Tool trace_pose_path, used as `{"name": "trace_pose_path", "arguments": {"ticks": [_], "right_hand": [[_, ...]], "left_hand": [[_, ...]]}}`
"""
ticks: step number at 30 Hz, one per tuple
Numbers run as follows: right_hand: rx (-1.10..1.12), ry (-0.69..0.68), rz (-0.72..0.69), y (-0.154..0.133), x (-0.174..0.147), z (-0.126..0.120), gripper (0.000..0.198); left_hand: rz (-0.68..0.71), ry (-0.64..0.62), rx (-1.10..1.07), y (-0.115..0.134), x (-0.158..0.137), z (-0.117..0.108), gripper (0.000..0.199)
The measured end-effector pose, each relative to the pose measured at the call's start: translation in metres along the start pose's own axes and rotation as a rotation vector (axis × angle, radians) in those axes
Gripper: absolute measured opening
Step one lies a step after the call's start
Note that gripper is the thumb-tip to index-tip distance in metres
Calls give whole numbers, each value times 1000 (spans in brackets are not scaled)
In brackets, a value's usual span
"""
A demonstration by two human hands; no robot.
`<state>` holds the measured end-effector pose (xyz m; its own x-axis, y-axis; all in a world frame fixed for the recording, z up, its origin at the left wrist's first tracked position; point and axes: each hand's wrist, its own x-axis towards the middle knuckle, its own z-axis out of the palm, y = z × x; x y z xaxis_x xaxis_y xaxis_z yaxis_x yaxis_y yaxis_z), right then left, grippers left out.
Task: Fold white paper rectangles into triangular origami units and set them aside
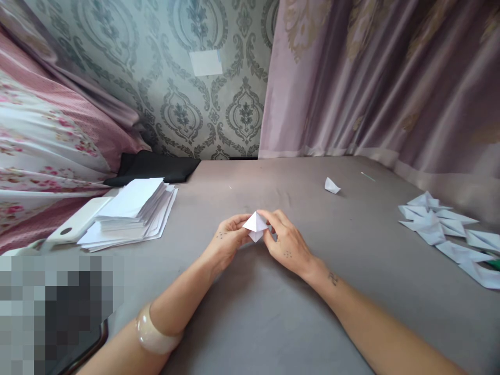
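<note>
Between my two hands, above the middle of the grey surface, is a small piece of folded white paper point(255, 223) with a pointed top and creased faces. My left hand point(230, 237) pinches its left side, thumb toward me and fingers behind. On the other side, my right hand point(287, 240) grips the right edge with thumb and fingertips. Parts of the fingers are hidden behind the paper. A wide pale bangle point(154, 333) sits on my left forearm.
At the left, a stack of white paper sheets point(128, 208) lies beside a white device point(76, 221), with black cloth point(156, 167) behind. Several folded white paper pieces point(445, 221) lie at the right. One small folded paper point(332, 185) stands farther back. A blurred dark object point(78, 312) is at lower left.
</note>
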<state>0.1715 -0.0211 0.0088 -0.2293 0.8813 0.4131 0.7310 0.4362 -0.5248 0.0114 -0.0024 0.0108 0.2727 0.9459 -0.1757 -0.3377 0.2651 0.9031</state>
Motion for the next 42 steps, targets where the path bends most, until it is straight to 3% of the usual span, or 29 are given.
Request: {"name": "trace_pose_path", "arguments": {"ticks": [10,16,19,23,27,33,42], "right_hand": [[-252,-111,-85,2,-1,-2,57],[-413,-136,-185,-2,-4,-1,55],[-254,-105,-141,-1,-3,0,54],[281,8,150,-1,4,-1,39],[724,-89,394,-5,9,-1,29],[869,-70,494,-7,10,-2,32],[860,-98,522,-2,12,-6,27]], "left_hand": [[-75,-34,-83,12,0,-3,36],[-157,-9,-116,9,3,-6,22],[-149,24,-71,7,4,-6,26],[-88,41,-54,8,2,-4,30],[-52,20,-35,10,-1,-2,28],[-50,-5,20,9,-2,-3,25],[-88,25,28,10,-2,-2,24]]}}
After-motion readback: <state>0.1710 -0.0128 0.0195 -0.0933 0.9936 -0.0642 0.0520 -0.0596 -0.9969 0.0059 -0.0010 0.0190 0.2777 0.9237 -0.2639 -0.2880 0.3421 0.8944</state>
